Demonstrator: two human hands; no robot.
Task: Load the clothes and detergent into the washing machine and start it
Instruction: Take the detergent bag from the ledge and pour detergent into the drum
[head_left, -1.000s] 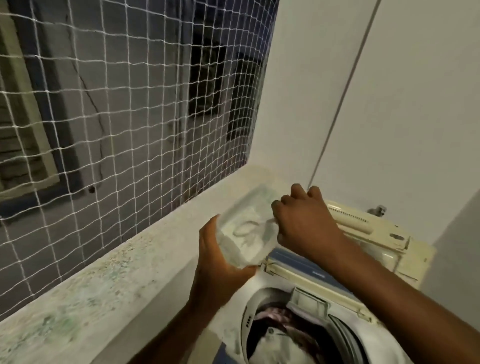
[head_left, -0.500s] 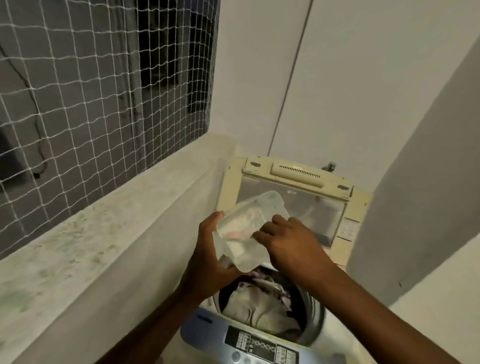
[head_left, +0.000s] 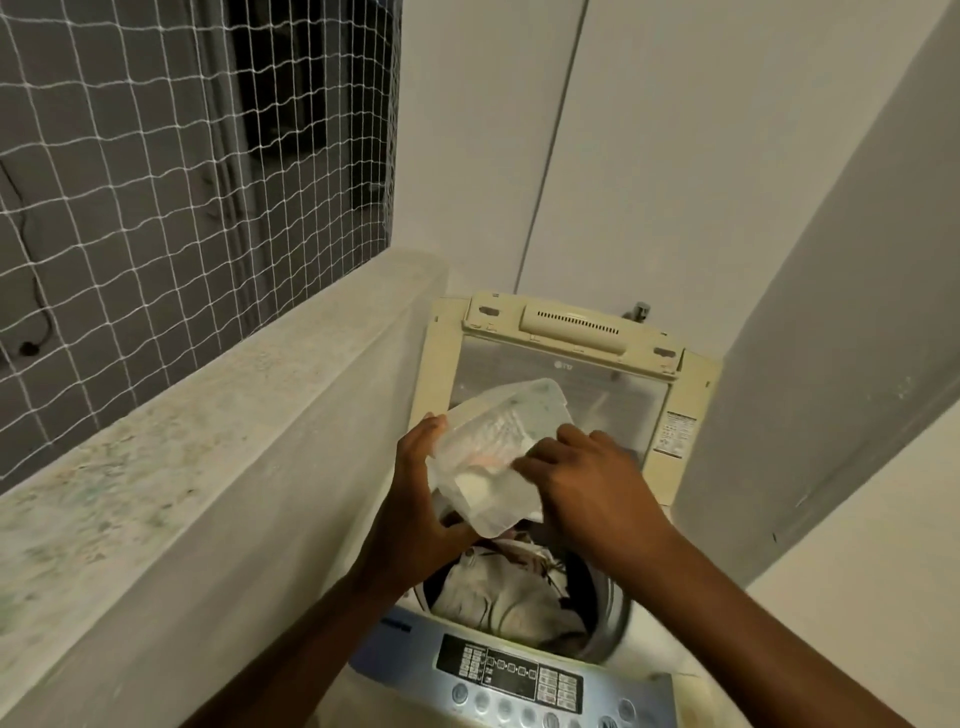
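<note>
Both hands (head_left: 423, 512) (head_left: 587, 483) gripping detergent pouch (head_left: 491, 457), above drum (head_left: 602, 597)

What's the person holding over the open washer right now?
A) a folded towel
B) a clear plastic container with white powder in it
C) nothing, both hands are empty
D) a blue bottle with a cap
B: the left hand grips a clear plastic container with white powder inside, tilted above the clothes in the drum, while the right hand rests on its other side.

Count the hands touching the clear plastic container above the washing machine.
2. The left hand grips the container from its left side; the right hand rests on its right edge, above the clothes in the drum.
</note>
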